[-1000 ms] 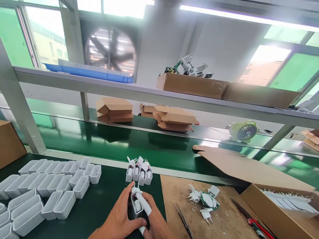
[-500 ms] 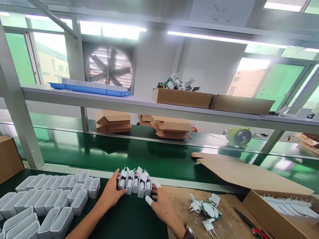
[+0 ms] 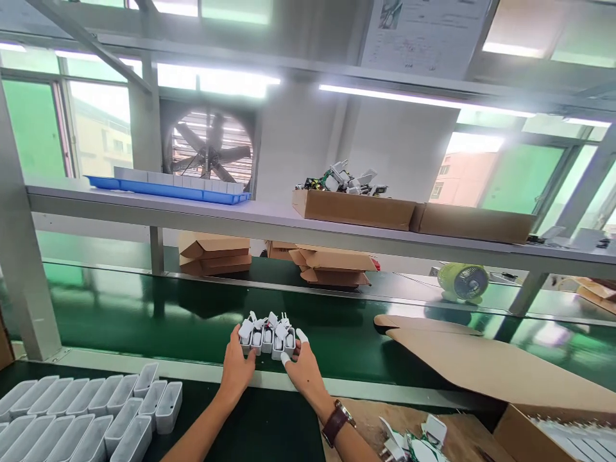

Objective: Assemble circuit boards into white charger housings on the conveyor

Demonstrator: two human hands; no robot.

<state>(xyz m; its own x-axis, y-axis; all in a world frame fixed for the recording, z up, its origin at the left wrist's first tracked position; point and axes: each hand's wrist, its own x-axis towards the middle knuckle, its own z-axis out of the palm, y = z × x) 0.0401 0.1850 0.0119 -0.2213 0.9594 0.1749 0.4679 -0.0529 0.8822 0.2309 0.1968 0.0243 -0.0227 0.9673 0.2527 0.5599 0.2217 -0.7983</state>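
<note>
A row of several white charger housings point(image 3: 267, 336) with plug parts sticking up is pressed together between both my hands, over the near part of the green conveyor belt point(image 3: 158, 321). My left hand point(image 3: 239, 367) grips the row's left end. The right end is held by my right hand point(image 3: 298, 367), which wears white finger cots and a brown wristwatch. Whether the row rests on the belt or is just above it I cannot tell.
Several empty white housings point(image 3: 86, 417) lie in rows at lower left. Loose plug parts point(image 3: 414, 443) and a cardboard box point(image 3: 553, 436) sit lower right. A flat cardboard sheet point(image 3: 481, 366) overlaps the belt. Folded cartons point(image 3: 216, 250) and a small green fan point(image 3: 462, 281) stand behind it.
Both hands closed round the row of filled housings on the worktable and carried it forward, away from me, to the conveyor belt. The view tilted upward.
</note>
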